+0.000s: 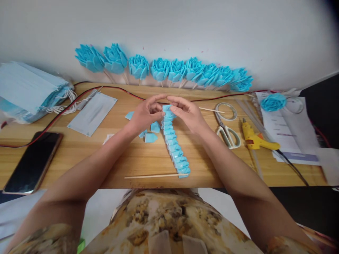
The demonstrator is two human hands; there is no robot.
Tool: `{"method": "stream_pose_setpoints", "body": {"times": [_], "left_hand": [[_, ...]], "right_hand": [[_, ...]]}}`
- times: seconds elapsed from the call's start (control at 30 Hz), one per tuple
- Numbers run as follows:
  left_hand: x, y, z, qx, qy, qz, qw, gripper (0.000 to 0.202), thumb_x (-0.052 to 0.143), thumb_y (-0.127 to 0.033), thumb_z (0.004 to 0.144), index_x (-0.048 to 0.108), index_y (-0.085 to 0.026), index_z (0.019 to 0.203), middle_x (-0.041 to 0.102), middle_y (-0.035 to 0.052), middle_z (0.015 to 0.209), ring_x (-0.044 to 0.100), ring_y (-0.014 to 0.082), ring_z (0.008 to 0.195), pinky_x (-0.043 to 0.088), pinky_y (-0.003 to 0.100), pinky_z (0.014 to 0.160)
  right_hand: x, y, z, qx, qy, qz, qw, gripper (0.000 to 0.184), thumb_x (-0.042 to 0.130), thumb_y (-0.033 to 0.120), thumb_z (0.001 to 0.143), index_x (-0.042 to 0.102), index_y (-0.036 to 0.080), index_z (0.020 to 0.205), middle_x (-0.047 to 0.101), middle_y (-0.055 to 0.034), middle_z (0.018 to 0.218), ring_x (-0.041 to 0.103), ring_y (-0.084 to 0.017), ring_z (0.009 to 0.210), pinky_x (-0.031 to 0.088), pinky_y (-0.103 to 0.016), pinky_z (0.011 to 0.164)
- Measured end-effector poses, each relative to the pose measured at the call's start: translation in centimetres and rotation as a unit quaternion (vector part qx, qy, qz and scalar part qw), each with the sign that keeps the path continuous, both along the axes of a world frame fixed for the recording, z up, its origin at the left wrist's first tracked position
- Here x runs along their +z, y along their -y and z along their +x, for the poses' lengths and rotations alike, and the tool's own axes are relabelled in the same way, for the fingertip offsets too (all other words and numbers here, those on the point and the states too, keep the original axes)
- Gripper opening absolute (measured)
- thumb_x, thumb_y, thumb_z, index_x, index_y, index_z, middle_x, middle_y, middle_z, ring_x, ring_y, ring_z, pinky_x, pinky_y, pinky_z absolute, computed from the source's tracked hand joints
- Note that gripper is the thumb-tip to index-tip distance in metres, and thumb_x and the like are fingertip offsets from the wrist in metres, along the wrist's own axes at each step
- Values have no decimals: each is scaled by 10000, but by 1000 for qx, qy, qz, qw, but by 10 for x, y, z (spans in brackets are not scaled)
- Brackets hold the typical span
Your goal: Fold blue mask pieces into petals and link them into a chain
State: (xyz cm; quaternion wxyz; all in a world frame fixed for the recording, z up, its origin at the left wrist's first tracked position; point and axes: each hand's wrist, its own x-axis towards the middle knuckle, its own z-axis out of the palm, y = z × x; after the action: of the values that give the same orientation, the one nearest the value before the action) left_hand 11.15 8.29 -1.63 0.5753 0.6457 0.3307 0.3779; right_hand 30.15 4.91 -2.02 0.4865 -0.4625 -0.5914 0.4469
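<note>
A long strip of overlapping blue folded petals [174, 148] runs down the middle of the wooden table [132, 158]. My left hand [144, 114] and my right hand [186, 113] both pinch the strip's far end, fingers curled and meeting above it. Loose blue folded pieces [151, 135] lie just under my left hand. A thin wooden stick [156, 175] lies near the table's front edge, touching the strip's near end.
Several finished blue fabric roses [169, 68] lean on the wall. Scissors [226, 132], a tape roll [226, 111], a yellow glue gun [254, 139] and papers [280, 130] lie right. A face mask [92, 113], a mask stack [29, 90] and a phone [33, 162] lie left.
</note>
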Motion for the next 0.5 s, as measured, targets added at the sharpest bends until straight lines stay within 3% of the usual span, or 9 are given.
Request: {"method": "stream_pose_setpoints", "body": {"times": [0.17,0.27,0.5], "left_hand": [[1,3,2,-8,4,-4,1000,680,689,-98,759,491,-164,1406,649,-50,701,597,87,597,473,217,616],[0,1,1,-7,3,-11,1000,686,694,-91,754,498,-166,1407,653,-48,703,583,90,591,458,229,611],[-7,-11,-4,40,58,-25,997,632,732,-78,726,569,-186,1326,624,-50,709,547,88,633,405,222,611]], "right_hand": [[-5,-2,-2,-12,21,16,1000,403,713,393,827,683,229,1193,667,18,845,601,-126,759,512,-281,727],[-3,-1,-1,-25,24,30,999,376,679,424,861,690,226,1181,667,17,823,596,-128,739,519,-288,727],[-1,0,0,17,-12,20,1000,440,580,559,921,677,270,1238,700,-12,1253,647,-202,1125,529,-378,986]]}}
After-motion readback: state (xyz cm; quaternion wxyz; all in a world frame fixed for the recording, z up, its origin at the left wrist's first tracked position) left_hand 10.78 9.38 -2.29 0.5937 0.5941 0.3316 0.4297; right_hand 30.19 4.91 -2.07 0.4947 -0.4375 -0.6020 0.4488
